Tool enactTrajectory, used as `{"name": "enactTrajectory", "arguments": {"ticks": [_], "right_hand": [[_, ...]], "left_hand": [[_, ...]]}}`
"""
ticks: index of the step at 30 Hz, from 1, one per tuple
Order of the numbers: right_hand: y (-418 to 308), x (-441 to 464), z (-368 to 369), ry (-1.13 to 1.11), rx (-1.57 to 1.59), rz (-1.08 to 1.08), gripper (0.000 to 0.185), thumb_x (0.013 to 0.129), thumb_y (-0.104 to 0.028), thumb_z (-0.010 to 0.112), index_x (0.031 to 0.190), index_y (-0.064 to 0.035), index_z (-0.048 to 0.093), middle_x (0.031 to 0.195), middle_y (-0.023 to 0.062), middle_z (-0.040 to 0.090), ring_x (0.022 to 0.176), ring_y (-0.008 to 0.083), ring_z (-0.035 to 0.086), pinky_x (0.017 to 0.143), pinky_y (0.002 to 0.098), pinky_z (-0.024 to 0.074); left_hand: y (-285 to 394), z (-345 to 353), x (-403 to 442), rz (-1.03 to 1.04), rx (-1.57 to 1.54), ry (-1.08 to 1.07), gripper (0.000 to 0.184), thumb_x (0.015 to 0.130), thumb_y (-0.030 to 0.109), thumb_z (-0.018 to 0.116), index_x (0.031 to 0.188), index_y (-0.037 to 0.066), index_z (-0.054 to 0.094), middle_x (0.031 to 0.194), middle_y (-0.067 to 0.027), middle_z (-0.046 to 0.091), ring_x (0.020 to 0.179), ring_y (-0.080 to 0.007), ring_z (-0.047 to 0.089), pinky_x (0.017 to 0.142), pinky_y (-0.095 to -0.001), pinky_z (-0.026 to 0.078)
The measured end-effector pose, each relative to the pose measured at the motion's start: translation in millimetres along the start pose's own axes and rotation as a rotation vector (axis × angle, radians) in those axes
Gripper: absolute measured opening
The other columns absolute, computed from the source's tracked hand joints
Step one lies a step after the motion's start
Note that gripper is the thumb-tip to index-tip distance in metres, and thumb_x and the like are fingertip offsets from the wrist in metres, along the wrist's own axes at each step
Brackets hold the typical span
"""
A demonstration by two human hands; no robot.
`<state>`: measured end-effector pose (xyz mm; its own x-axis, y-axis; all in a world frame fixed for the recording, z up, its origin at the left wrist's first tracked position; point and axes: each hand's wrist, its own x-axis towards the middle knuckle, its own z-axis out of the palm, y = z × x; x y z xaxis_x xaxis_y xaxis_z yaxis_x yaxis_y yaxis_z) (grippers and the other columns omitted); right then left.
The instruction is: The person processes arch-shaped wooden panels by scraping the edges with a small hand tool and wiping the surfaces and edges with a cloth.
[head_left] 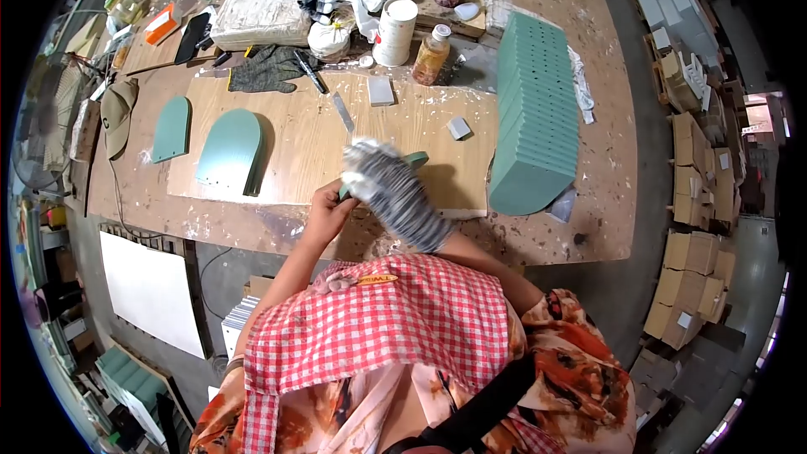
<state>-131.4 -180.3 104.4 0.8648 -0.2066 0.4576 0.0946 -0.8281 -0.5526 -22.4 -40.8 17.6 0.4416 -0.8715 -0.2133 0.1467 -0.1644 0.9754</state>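
A green panel (pixel 416 160) is held above the wooden board near the table's front edge, mostly hidden by my gloved hand. My bare left hand (pixel 329 206) grips its near left end with closed fingers. Over the panel lies my right hand (pixel 391 193) in a grey knitted glove with whitish fingertips; motion blur hides how its fingers are set. Two green round-topped panels lie to the left, a small one (pixel 172 129) and a larger one (pixel 231 150). On the right stands a long row of similar green panels (pixel 534 118).
Behind the hands are a metal blade (pixel 343 112), a grey block (pixel 381 91), a smaller block (pixel 459 128), a spare glove (pixel 269 70), a white bottle (pixel 395 32) and a jar of amber liquid (pixel 431 56). A cap (pixel 118 118) lies at the left edge.
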Motion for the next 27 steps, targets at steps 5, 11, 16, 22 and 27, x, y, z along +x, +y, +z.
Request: {"name": "enactTrajectory", "arguments": {"ticks": [5,11,16,22,27], "right_hand": [[-12,-5,28,-0.168,-0.19,0.063,0.039,0.088,-0.02,0.046,0.126,-0.0113,0.052,0.134,0.01,0.046,0.129,0.0257,0.037,0.11,0.0443,0.0226],[25,-30,11,-0.059,-0.231,0.093,0.038,0.089,-0.021,0.05,0.126,-0.0125,0.051,0.135,0.0099,0.044,0.129,0.0257,0.037,0.11,0.0443,0.0217],[23,-28,8,0.056,-0.156,0.199,0.037,0.089,-0.012,0.05,0.126,-0.01,0.05,0.137,0.0101,0.043,0.13,0.0252,0.037,0.111,0.0456,0.0206],[0,-23,15,-0.166,-0.298,-0.065,0.043,0.089,-0.02,0.047,0.131,-0.0123,0.045,0.14,0.0093,0.039,0.13,0.024,0.036,0.11,0.0441,0.0233],[49,-38,-18,-0.051,0.091,0.254,0.035,0.09,-0.018,0.05,0.124,-0.0085,0.052,0.127,0.0097,0.052,0.121,0.0242,0.046,0.106,0.0381,0.0315]], "left_hand": [[19,13,2,0.202,0.25,0.148,0.019,0.081,0.004,0.061,0.099,-0.003,0.062,0.092,-0.0095,0.068,0.088,-0.0154,0.062,0.077,-0.0301,0.048],[22,16,-7,0.127,0.154,0.033,0.036,0.075,-0.013,0.052,0.107,-0.002,0.063,0.09,-0.0082,0.068,0.083,-0.0121,0.062,0.075,-0.0253,0.048],[13,9,1,0.069,0.127,0.009,0.037,0.073,-0.012,0.053,0.108,-0.002,0.063,0.088,-0.0075,0.068,0.082,-0.0131,0.063,0.075,-0.0253,0.048],[10,10,-2,0.21,0.201,0.109,0.026,0.071,-0.012,0.051,0.094,-0.005,0.062,0.081,-0.0038,0.066,0.072,-0.0107,0.059,0.065,-0.0248,0.047],[6,5,0,0.049,0.168,0.003,0.042,0.072,-0.014,0.051,0.11,0.002,0.063,0.09,-0.0073,0.069,0.081,-0.0091,0.059,0.076,-0.0238,0.046]]}}
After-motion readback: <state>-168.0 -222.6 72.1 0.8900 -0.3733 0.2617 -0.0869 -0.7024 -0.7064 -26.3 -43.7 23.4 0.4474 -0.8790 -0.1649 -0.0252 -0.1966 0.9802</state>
